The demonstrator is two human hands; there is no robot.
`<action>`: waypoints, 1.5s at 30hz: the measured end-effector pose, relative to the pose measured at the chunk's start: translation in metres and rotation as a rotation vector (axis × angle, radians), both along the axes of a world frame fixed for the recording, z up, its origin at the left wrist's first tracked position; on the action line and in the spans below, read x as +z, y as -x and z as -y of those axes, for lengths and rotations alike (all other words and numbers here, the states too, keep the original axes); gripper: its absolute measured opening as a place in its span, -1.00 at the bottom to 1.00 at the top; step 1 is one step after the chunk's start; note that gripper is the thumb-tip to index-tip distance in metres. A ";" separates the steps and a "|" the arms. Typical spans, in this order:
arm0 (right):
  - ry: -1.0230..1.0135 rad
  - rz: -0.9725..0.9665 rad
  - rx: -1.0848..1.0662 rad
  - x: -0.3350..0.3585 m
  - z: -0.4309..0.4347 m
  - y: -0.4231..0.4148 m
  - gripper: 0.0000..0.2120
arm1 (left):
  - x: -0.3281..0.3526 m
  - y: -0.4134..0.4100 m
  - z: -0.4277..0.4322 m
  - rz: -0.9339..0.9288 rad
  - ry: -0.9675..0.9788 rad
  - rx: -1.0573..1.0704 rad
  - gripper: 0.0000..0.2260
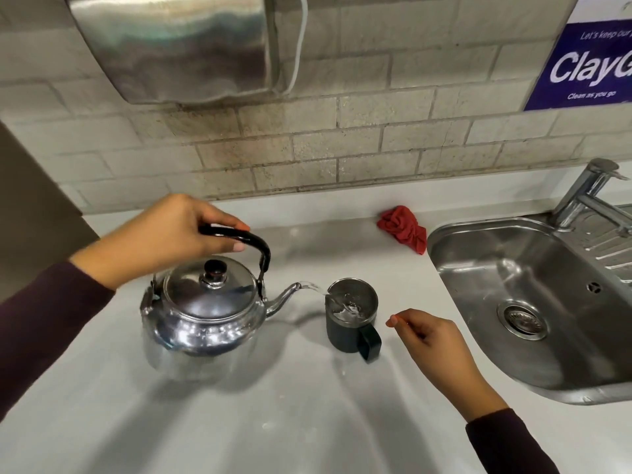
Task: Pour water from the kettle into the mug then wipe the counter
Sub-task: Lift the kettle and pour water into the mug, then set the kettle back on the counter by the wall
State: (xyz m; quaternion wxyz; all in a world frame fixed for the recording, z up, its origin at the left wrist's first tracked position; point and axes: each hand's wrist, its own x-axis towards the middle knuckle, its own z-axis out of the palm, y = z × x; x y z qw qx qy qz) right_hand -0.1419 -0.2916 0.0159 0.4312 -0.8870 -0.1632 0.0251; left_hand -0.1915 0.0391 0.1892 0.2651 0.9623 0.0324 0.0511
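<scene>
A steel kettle [201, 309] with a black-knobbed lid hangs tilted above the white counter [273, 422], to the left of a dark mug [349, 323]. The left hand [164, 234] is wrapped around the kettle's black arched handle [246, 239], fingers curled over it and thumb underneath. The kettle's curved spout [285, 295] points at the mug, and a thin stream of water [316, 289] arcs from the spout tip over the mug's near-left rim, splashing inside its shiny interior. The mug stands upright on the counter, its handle turned toward the person and slightly to the right.

Just right of the mug, the right hand [427, 340] hovers over the counter, empty, its fingers loosely curled in with the forefinger extended toward the mug but apart from it. Both arms wear dark maroon sleeves.

Behind the mug and to its right, near the tiled wall, lies a crumpled red cloth [403, 229], just beside the rim of a stainless steel sink [478, 268]. The sink sits to the right of the mug, with a chrome tap [584, 193] at its back. Far behind the kettle, on the wall, hangs a metal dispenser [171, 46]; a purple sign [588, 63] is fixed to the wall above the sink.
</scene>
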 end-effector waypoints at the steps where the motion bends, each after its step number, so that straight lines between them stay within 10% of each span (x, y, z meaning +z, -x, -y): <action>1: 0.002 -0.006 0.003 0.000 0.000 0.000 -0.86 | -0.010 0.004 -0.005 0.013 0.088 0.042 -0.80; 10: -0.012 -0.019 -0.009 -0.002 -0.002 -0.003 -0.85 | -0.065 0.000 -0.025 0.053 0.407 0.232 -0.90; 45: -0.004 -0.006 -0.117 -0.022 0.000 -0.061 -0.85 | -0.141 -0.257 0.015 -0.040 0.441 0.014 -0.76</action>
